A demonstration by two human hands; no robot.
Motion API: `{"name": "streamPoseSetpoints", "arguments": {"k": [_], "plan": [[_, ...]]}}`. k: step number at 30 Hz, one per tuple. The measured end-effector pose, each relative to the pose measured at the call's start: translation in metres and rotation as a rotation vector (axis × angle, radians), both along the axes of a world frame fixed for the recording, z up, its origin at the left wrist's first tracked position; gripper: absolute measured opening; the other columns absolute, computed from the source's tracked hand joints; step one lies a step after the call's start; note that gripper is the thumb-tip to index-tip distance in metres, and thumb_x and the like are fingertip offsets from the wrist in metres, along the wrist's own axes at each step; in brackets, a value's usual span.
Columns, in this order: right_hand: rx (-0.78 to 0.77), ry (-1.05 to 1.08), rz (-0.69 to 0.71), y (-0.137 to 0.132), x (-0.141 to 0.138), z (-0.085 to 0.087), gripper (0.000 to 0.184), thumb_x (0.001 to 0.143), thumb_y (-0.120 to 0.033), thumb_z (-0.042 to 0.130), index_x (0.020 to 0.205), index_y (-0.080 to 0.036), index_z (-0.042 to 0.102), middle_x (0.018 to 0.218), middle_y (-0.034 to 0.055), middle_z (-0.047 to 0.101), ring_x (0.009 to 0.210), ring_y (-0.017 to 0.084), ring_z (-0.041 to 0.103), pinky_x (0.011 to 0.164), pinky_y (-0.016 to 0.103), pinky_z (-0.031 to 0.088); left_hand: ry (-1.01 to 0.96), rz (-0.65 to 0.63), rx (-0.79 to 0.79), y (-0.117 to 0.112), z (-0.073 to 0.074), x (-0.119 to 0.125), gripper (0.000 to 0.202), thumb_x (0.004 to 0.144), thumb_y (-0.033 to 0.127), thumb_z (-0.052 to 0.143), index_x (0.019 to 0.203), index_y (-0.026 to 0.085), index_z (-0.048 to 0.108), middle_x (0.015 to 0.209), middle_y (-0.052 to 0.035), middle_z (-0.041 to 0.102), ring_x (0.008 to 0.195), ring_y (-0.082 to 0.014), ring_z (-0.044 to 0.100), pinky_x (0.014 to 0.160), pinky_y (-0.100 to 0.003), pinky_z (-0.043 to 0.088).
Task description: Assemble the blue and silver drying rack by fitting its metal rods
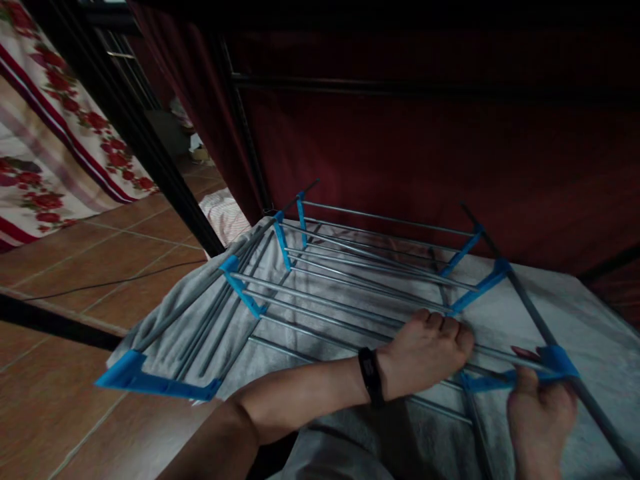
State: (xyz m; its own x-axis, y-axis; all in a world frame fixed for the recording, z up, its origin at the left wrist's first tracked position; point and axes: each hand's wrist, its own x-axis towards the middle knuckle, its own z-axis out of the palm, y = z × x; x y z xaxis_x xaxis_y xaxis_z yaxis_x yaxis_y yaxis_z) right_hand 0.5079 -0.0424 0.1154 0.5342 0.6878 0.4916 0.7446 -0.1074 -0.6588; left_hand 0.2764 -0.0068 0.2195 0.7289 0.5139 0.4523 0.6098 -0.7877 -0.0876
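Observation:
A rack frame of grey metal rods (320, 305) and blue plastic brackets lies across a bed-like surface. My left hand (433, 350), a dark band on its wrist, is closed round a rod toward the rack's near right side. Close by, my right hand (543, 407) grips the near right blue bracket (560, 362), its thumb on top and part of its fingers hidden beneath. Other blue brackets (479, 288) hold rod ends at the far right. On the left, a near blue bracket (155, 381) has no crossbars in it, and several loose rods (215, 327) lie beside it.
Grey cloth (590, 313) covers the surface under the rack. A dark red curtain (425, 147) hangs behind, with black metal posts (145, 147) at the left. A thin cable (115, 283) crosses the tiled floor (65, 373), near a flowered cloth (60, 133).

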Motion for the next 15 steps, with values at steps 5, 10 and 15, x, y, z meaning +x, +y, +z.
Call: {"name": "streamPoseSetpoints", "arguments": {"k": [5,10,15], "plan": [[-0.028,-0.009,-0.021,-0.001,0.003,-0.003,0.059,0.091,-0.049,0.046,0.124,-0.009,0.072,0.121,0.0220,0.068,0.127,0.046,0.057,0.106,0.058,0.043,-0.040,-0.017,-0.111,0.009,-0.015,-0.009,0.026,0.106,0.035,0.046,0.097,0.015,0.059,0.082,-0.0054,0.070,0.076,-0.0203,0.071,0.062,-0.033,0.051],[0.031,-0.002,-0.005,0.002,0.001,-0.005,0.059,0.090,-0.050,0.047,0.122,-0.008,0.073,0.122,0.0208,0.069,0.125,0.042,0.058,0.109,0.055,0.041,-0.027,-0.024,-0.121,0.010,-0.012,-0.005,0.029,0.107,0.038,0.044,0.097,0.014,0.058,0.080,-0.0050,0.070,0.075,-0.0205,0.073,0.059,-0.033,0.052],[0.050,0.067,-0.005,0.003,-0.009,0.000,0.054,0.090,-0.050,0.045,0.116,-0.011,0.072,0.119,0.0192,0.068,0.122,0.039,0.058,0.108,0.053,0.041,0.026,-0.020,-0.221,0.009,-0.006,-0.008,0.027,0.106,0.036,0.046,0.098,0.014,0.058,0.083,-0.0058,0.072,0.078,-0.0207,0.073,0.067,-0.033,0.054]]}}
